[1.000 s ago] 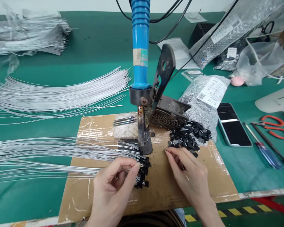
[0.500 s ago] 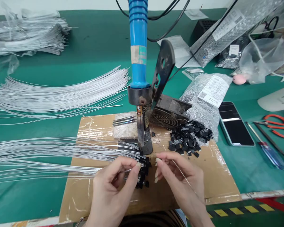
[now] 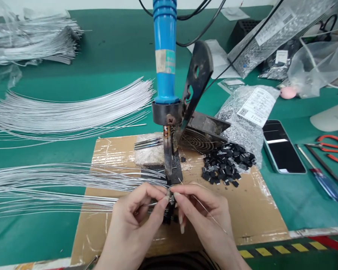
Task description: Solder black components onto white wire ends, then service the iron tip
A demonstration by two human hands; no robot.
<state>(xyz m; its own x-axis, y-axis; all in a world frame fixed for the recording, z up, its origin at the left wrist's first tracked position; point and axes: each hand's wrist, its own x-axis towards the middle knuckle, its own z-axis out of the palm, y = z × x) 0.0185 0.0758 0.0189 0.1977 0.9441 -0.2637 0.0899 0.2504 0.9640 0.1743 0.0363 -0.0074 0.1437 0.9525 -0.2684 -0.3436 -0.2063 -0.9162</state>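
Observation:
My left hand (image 3: 141,221) is closed in a pinch at the end of a white wire (image 3: 151,204), just in front of the soldering iron (image 3: 168,157). My right hand (image 3: 204,215) is also closed, its thumb and index fingertips meeting the left ones. A thin silvery strand of solder wire (image 3: 205,209) runs through the right hand. The tiny piece between the fingertips is mostly hidden. Black connectors (image 3: 167,217) on the ends of other wires lie under and beside my fingers. The blue-handled iron stands tip down in a dark metal holder (image 3: 166,113).
A pile of small black parts (image 3: 225,165) lies right of a small fan (image 3: 199,138) on the cardboard (image 3: 250,210). White wire bundles (image 3: 73,108) spread to the left. A phone (image 3: 284,150), screwdriver (image 3: 323,180), orange-handled pliers (image 3: 332,144) and plastic bags (image 3: 245,112) sit on the right.
My right hand has moved left, bringing its fingertips from a gap away up to those of my left hand. The left hand has stayed nearly in place.

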